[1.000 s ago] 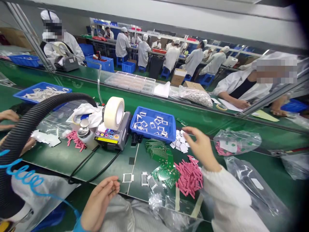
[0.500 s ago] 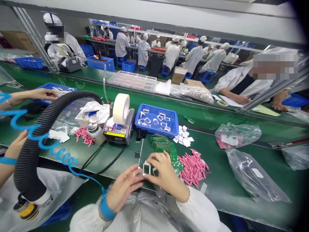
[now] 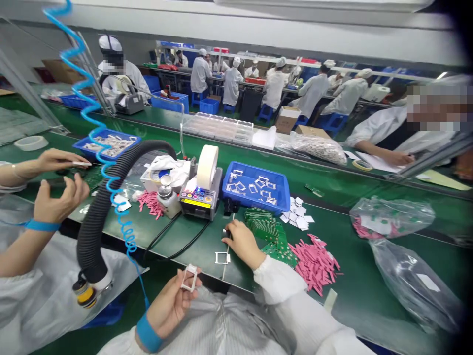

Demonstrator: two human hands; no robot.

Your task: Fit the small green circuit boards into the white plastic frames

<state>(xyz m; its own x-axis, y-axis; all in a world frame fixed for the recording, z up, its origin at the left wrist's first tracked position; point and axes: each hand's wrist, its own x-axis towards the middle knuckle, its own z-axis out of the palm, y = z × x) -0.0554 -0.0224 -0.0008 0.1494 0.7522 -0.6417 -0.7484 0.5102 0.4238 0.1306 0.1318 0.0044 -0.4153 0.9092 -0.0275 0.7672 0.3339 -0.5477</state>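
Observation:
In my left hand [image 3: 170,301], fingers and thumb hold up a small white rectangular frame [image 3: 189,277] near the table's front edge. Further in, my right hand [image 3: 244,244] reaches down to the table, thumb and fingertips closed on a small dark piece [image 3: 224,233] that they partly hide. Just below it lies a second white frame [image 3: 221,258], flat on the green surface. To the right of my right hand are fanned green circuit boards [image 3: 264,229] and a heap of pink strips [image 3: 314,264].
A blue tray [image 3: 254,206] of white frames stands behind, beside a tape dispenser [image 3: 199,199] and a pump bottle [image 3: 168,202]. White squares [image 3: 297,214] and plastic bags [image 3: 410,276] lie right. A black hose [image 3: 94,222] and a co-worker's hands [image 3: 61,197] are left.
My hands have parted: the left drew back toward me with a white frame, the right moved forward onto the small dark piece. The view has shifted, and the co-worker's hands show more.

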